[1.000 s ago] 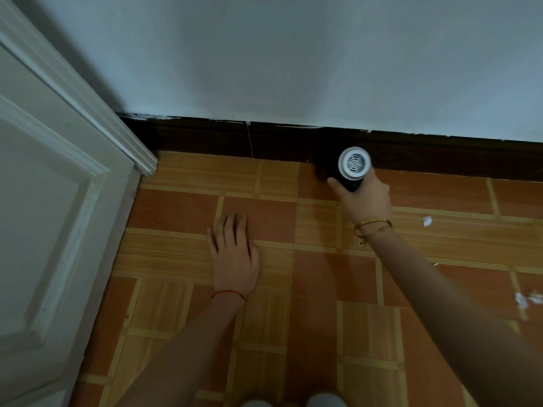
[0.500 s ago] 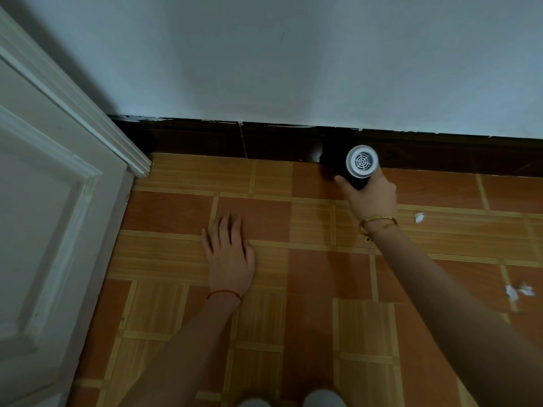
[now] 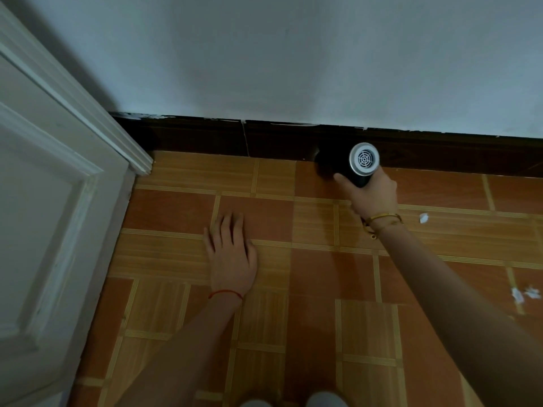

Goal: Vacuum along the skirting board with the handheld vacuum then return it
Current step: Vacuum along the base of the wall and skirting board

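A black handheld vacuum (image 3: 363, 163) with a round white vented rear cap points at the dark skirting board (image 3: 205, 136), which runs along the foot of the wall. My right hand (image 3: 371, 195) grips the vacuum's body from below and behind. The nozzle end is dark and hard to make out against the board. My left hand (image 3: 230, 254) lies flat on the tiled floor, fingers straight and pointing toward the wall.
A white panelled door (image 3: 50, 215) and its frame fill the left side. White paper scraps lie on the orange tiled floor at right (image 3: 423, 217) and lower right (image 3: 524, 293). My feet show at the bottom edge.
My right hand has slid the vacuum a little to the right along the skirting board. My left hand stays flat on the floor.
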### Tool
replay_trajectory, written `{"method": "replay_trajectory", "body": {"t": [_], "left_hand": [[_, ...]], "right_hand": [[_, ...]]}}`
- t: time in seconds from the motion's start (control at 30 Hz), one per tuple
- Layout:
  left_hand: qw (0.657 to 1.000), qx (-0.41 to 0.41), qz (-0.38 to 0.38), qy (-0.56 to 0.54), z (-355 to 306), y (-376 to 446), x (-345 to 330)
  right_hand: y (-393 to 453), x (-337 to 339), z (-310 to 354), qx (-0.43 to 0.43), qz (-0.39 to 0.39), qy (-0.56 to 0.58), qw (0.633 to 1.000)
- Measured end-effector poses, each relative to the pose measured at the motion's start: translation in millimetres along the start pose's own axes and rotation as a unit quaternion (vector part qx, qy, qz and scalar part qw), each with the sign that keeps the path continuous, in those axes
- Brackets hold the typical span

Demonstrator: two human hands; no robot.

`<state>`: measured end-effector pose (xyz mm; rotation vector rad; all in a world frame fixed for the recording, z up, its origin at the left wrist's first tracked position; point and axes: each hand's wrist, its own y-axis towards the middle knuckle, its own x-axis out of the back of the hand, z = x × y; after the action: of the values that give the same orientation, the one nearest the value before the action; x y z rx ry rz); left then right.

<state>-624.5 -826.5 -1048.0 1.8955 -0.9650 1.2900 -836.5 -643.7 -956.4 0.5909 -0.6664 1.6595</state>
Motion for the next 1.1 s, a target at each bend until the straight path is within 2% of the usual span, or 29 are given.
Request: {"method": "replay_trajectory", "body": {"t": [0.13,0.23,0.73,0.93,1.1], "left_hand": [[1.000,0.001,0.002,0.004,0,1,0],[1.000,0.004,0.003,0.003,0,1,1],[1.000,0.015,0.017,0.019,0,3,1],[0.999,0.015,0.027,0.014,1,3,1],[0.999,0.017,0.033,0.013,0,4,1]], "right_hand": [[0,-9,2,0.013,0.013,0.015,1.000],[-1,-24,14,0.056,0.034,-0.013,0.998],[12,-155,128,0.199,0.176,0.037,0.963],[9,-203,168,0.214,0.224,0.055,0.949],[10,-213,172,0.211,0.230,0.072,0.947]]}}
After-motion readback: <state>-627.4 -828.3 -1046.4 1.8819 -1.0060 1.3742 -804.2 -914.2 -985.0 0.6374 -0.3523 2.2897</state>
